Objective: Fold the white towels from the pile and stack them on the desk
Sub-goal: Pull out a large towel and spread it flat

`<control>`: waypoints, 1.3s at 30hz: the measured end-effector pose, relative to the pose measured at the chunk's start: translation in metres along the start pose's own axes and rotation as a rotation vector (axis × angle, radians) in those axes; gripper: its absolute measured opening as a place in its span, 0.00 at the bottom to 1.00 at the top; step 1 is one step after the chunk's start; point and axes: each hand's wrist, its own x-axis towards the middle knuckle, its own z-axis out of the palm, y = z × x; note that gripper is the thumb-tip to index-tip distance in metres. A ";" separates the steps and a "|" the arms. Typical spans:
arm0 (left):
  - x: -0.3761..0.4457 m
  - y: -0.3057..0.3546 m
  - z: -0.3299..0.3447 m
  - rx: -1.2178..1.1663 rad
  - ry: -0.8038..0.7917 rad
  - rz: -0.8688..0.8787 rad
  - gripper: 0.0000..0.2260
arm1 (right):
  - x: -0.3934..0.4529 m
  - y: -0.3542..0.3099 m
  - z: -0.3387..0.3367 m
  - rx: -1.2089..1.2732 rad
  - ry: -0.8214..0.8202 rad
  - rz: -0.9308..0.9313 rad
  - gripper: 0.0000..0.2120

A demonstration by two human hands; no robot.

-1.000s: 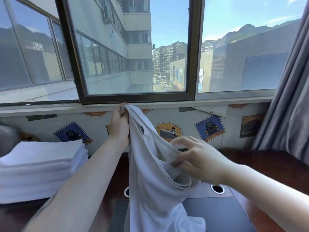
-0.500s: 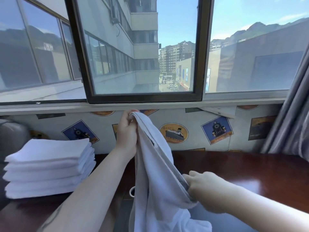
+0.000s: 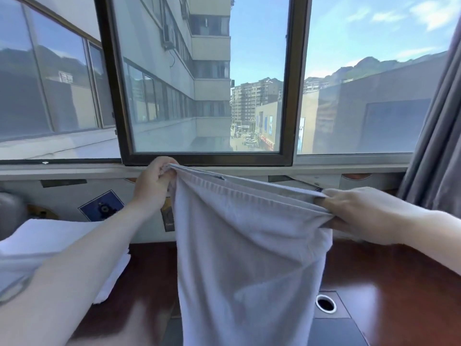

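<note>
Head view: left hand (image 3: 153, 181) and right hand (image 3: 361, 213) pinch a towel (image 3: 247, 245), hiding the desk (image 3: 399, 283); stack (image 3: 45, 240) left.

Towel (image 3: 249, 245) hanging over desk (image 3: 389, 290) centre; folded stack (image 3: 50, 240) left; window (image 3: 207, 78) behind; curtain (image 3: 436, 146) right.

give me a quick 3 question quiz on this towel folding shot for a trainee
1. True or false: the white towel lies flat on the desk.
2. Which hand grips the towel's top edge closer to the window frame? A) left hand B) right hand
3. Fill in: the stack of folded towels sits on the person's ____ side.

Key
1. False: it hangs in the air, stretched between both hands.
2. A
3. left
</note>
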 end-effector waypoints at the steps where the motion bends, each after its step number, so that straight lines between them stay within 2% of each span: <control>1: 0.008 0.006 -0.005 0.065 -0.016 0.047 0.10 | 0.000 0.004 -0.010 0.020 0.048 0.003 0.19; 4: 0.030 0.029 -0.024 0.323 -0.065 0.223 0.08 | 0.002 0.021 -0.043 0.138 0.128 0.031 0.22; 8: 0.055 0.065 -0.044 0.452 -0.111 0.332 0.08 | 0.018 0.049 -0.094 0.346 0.052 0.109 0.06; 10: 0.066 0.079 -0.046 0.452 -0.080 0.355 0.07 | 0.026 0.058 -0.119 0.532 0.055 0.150 0.09; 14: 0.084 0.086 -0.044 0.502 0.036 0.318 0.09 | 0.039 0.058 -0.147 0.818 0.026 0.192 0.20; 17: 0.090 0.079 -0.042 0.515 0.063 0.244 0.08 | 0.045 0.053 -0.147 0.811 0.029 0.158 0.14; 20: 0.090 0.070 -0.038 0.479 0.093 0.137 0.06 | 0.047 0.041 -0.150 0.814 0.111 0.068 0.14; 22: 0.088 0.068 -0.032 0.345 0.101 0.031 0.07 | 0.048 0.031 -0.155 0.831 0.106 0.010 0.13; 26: 0.090 0.073 -0.020 -0.098 0.123 -0.226 0.08 | 0.048 0.021 -0.166 0.811 0.072 -0.113 0.08; 29: 0.097 0.084 -0.015 -0.428 0.178 -0.362 0.08 | 0.051 0.022 -0.173 0.848 0.078 -0.169 0.09; 32: 0.106 0.098 -0.016 -0.688 0.132 -0.465 0.11 | 0.056 0.029 -0.182 0.976 0.049 -0.114 0.16; 33: 0.109 0.103 -0.017 -0.761 0.113 -0.494 0.13 | 0.059 0.031 -0.185 0.924 0.053 -0.069 0.18; 34: 0.112 0.106 -0.019 -0.814 0.088 -0.513 0.14 | 0.062 0.035 -0.188 0.753 0.068 -0.034 0.20; 37: 0.122 0.110 -0.028 -0.813 -0.037 -0.454 0.12 | 0.070 0.041 -0.198 -0.074 0.078 0.049 0.29; 38: 0.124 0.111 -0.031 -0.761 -0.074 -0.407 0.12 | 0.071 0.043 -0.201 -0.199 0.093 0.053 0.30; 39: 0.127 0.113 -0.033 -0.694 -0.093 -0.362 0.13 | 0.071 0.047 -0.204 -0.216 0.125 0.056 0.31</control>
